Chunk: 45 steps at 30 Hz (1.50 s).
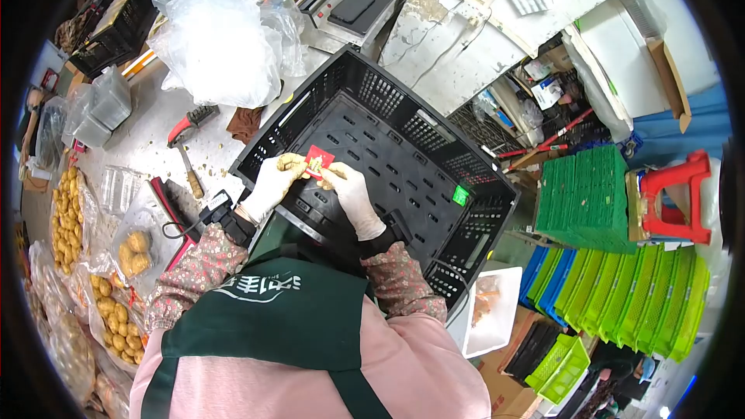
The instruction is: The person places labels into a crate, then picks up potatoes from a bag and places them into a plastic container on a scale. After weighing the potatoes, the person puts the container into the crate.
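Observation:
Both gloved hands meet over the near left part of a large black plastic crate (388,157). Between them is a small red label (317,160) with pale yellow markings, too small to read. My left hand (273,181), in a white glove stained at the fingertips, pinches the label's left edge. On the label's lower right side, my right hand (351,195) pinches it with thumb and finger. A bright green tag (461,195) is fixed to the crate's right inner wall.
At left are bags of potatoes (116,318), a red-handled tool (192,122) and a knife (191,174). Clear plastic bags (217,43) and a scale (358,0) stand behind. Green crates (582,200) and a red stool (677,199) are at right. Another person (621,368) is lower right.

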Each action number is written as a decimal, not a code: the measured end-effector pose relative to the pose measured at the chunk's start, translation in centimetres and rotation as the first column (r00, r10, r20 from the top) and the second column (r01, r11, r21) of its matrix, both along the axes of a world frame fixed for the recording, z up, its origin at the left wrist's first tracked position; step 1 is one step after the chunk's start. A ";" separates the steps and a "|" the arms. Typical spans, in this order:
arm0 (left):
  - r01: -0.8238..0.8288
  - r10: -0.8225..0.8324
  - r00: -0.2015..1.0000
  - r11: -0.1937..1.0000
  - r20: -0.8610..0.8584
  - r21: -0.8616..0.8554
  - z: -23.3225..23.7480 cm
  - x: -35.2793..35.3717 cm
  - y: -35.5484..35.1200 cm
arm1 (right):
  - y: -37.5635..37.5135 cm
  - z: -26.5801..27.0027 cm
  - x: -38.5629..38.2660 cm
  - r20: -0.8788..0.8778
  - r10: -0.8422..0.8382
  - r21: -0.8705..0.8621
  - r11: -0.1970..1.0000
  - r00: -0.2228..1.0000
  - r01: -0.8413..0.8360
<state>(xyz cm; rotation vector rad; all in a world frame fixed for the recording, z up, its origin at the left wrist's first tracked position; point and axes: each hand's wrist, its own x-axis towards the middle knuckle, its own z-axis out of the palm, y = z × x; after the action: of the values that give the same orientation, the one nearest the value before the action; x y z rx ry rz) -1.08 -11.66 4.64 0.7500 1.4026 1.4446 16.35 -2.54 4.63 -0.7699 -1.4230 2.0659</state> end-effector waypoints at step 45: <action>0.030 -0.050 0.969 0.996 -0.243 -0.085 0.2 0.2 0.1 | 0.1 -0.7 0.1 0.048 -0.078 0.020 0.997 0.996 0.077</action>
<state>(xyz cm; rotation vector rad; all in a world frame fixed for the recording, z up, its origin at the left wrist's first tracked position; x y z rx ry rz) -0.87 -11.54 4.87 0.9237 1.6134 1.2881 16.47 -2.40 3.90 -0.8600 -1.4135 1.9854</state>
